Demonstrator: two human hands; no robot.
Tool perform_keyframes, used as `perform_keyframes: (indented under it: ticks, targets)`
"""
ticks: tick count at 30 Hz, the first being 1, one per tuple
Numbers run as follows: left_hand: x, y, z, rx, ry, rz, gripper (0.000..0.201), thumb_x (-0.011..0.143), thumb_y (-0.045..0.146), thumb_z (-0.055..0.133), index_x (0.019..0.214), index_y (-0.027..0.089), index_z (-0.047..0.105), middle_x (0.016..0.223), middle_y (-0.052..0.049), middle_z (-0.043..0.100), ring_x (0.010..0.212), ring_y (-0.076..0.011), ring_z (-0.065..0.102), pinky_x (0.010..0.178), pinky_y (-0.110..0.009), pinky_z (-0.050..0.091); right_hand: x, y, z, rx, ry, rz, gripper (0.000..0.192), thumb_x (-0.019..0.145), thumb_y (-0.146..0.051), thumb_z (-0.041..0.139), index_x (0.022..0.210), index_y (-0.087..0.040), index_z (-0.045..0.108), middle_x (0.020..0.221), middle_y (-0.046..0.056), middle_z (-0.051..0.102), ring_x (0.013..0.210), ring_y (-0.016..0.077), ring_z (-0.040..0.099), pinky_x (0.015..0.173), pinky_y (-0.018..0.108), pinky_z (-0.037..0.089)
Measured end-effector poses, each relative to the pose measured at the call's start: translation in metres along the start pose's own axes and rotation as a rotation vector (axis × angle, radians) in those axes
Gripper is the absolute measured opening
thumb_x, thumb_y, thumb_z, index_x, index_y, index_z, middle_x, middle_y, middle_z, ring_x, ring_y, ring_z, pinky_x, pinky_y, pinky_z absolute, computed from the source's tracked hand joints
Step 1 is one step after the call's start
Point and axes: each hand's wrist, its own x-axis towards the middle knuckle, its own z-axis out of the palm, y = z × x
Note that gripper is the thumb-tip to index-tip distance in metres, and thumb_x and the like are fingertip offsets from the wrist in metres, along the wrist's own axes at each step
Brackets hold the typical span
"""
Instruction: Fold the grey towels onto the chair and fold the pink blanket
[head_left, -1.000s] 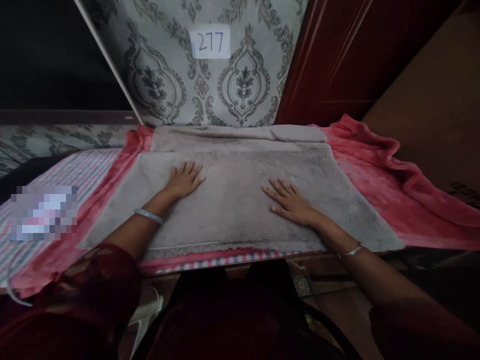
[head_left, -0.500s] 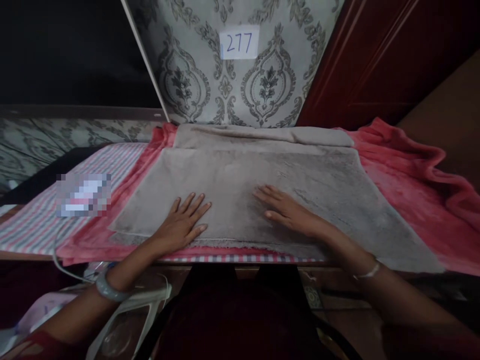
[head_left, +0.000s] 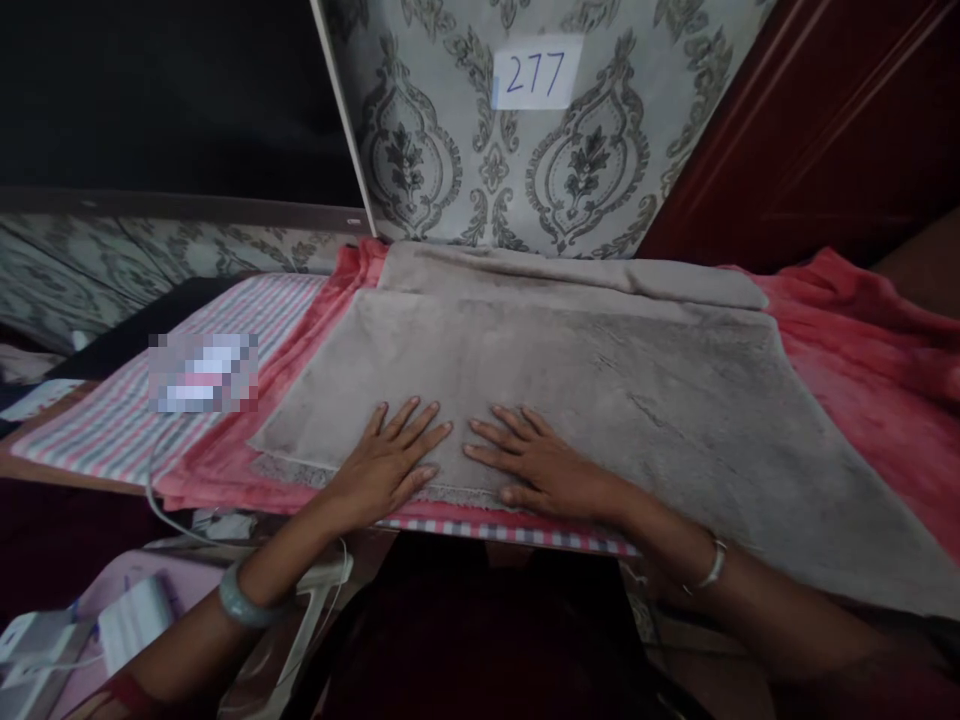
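Observation:
A grey plush towel (head_left: 615,370) lies spread flat over a pink blanket (head_left: 870,370) on a table. My left hand (head_left: 390,460) rests palm down on the towel's near edge, fingers spread. My right hand (head_left: 536,462) lies flat right beside it, fingers pointing left, almost touching the left hand. Neither hand holds anything. The towel's far edge is folded into a ridge (head_left: 570,272) by the wall.
A striped cloth (head_left: 187,340) covers the table's left part, with a blurred patch on it. A white cable (head_left: 161,505) hangs off the near left edge. Patterned wallpaper with a "277" label (head_left: 535,74) stands behind; a dark red door (head_left: 840,120) is at right.
Both hands slid back along the towel to its near edge and came together at its left part. The view shifted left.

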Motion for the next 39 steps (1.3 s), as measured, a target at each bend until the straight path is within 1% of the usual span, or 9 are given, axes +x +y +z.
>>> perform_keyframes:
  ticks: [7,11,13,15,19,22,27,35,39]
  targets:
    - [-0.020,0.010,-0.011,-0.147,-0.052,0.050,0.050,0.105,0.039,0.039,0.154,0.039,0.033,0.165,0.002,0.029,0.156,-0.0245,0.016,0.126,-0.061,0.014,-0.015,-0.025,-0.011,0.238,-0.115,-0.033,0.057,0.103,-0.059,0.042,0.156,-0.040,0.033,0.166,-0.003,0.024,0.156,0.0288,0.004,0.124,0.061,0.002]
    - [-0.032,0.005,-0.021,-0.248,0.006,0.038,0.041,0.105,0.034,0.037,0.142,0.033,0.054,0.157,-0.001,0.046,0.149,-0.0188,0.034,0.125,-0.052,0.027,-0.015,-0.015,-0.036,0.426,-0.067,-0.008,0.054,0.103,-0.060,0.037,0.153,-0.038,0.043,0.158,-0.001,0.044,0.149,0.0269,0.034,0.122,0.054,0.027]
    - [-0.033,-0.005,-0.029,-0.219,0.050,-0.059,0.041,0.105,0.035,0.035,0.138,0.030,0.058,0.154,-0.003,0.049,0.147,-0.0188,0.038,0.123,-0.050,0.030,-0.004,0.002,-0.045,0.395,0.066,0.066,0.058,0.103,-0.061,0.035,0.156,-0.037,0.038,0.158,0.000,0.043,0.146,0.0283,0.038,0.120,0.053,0.034]
    - [-0.031,-0.017,-0.035,-0.106,0.096,-0.221,0.046,0.104,0.040,0.034,0.144,0.026,0.053,0.158,-0.007,0.043,0.149,-0.0237,0.034,0.123,-0.056,0.027,0.016,0.021,-0.047,0.280,0.175,0.121,0.063,0.102,-0.063,0.033,0.159,-0.035,0.033,0.163,0.001,0.034,0.151,0.0302,0.029,0.122,0.055,0.029]
    - [-0.030,-0.038,-0.033,0.146,0.117,-0.558,0.063,0.100,0.051,0.041,0.154,0.019,0.039,0.164,-0.018,0.027,0.153,-0.0393,0.019,0.119,-0.069,0.021,0.064,0.039,-0.031,0.008,0.203,0.134,0.068,0.101,-0.064,0.032,0.159,-0.028,0.033,0.168,0.007,0.016,0.155,0.0344,0.008,0.121,0.063,0.020]
    - [-0.036,-0.045,-0.023,0.188,0.062,-0.695,0.065,0.099,0.053,0.039,0.155,0.019,0.038,0.164,-0.019,0.027,0.151,-0.0429,0.022,0.116,-0.070,0.026,0.082,0.030,-0.011,-0.123,0.142,0.089,0.065,0.102,-0.061,0.035,0.158,-0.028,0.034,0.168,0.009,0.017,0.155,0.0364,0.008,0.119,0.068,0.017]
    - [-0.050,-0.044,-0.013,0.198,0.036,-0.718,0.065,0.100,0.054,0.037,0.156,0.021,0.037,0.165,-0.018,0.026,0.150,-0.0438,0.025,0.116,-0.068,0.029,0.071,0.005,0.007,-0.119,0.080,-0.067,0.068,0.101,-0.065,0.038,0.159,-0.032,0.030,0.167,0.005,0.020,0.155,0.0342,0.009,0.121,0.066,0.011]
    - [-0.074,-0.040,-0.006,0.272,0.141,-0.712,0.068,0.099,0.057,0.036,0.153,0.016,0.040,0.155,-0.024,0.042,0.142,-0.0413,0.042,0.113,-0.061,0.038,0.045,-0.031,0.010,0.045,-0.051,-0.174,0.065,0.102,-0.060,0.041,0.160,-0.037,0.024,0.167,-0.001,0.019,0.155,0.0316,0.008,0.125,0.062,0.010]
    - [-0.084,-0.038,-0.017,0.285,0.126,-0.736,0.067,0.099,0.056,0.034,0.142,0.008,0.052,0.142,-0.028,0.054,0.133,-0.0414,0.052,0.110,-0.060,0.041,0.037,-0.047,-0.002,0.148,-0.116,-0.250,0.063,0.102,-0.058,0.044,0.159,-0.040,0.025,0.164,-0.004,0.029,0.154,0.0267,0.020,0.126,0.053,0.021]
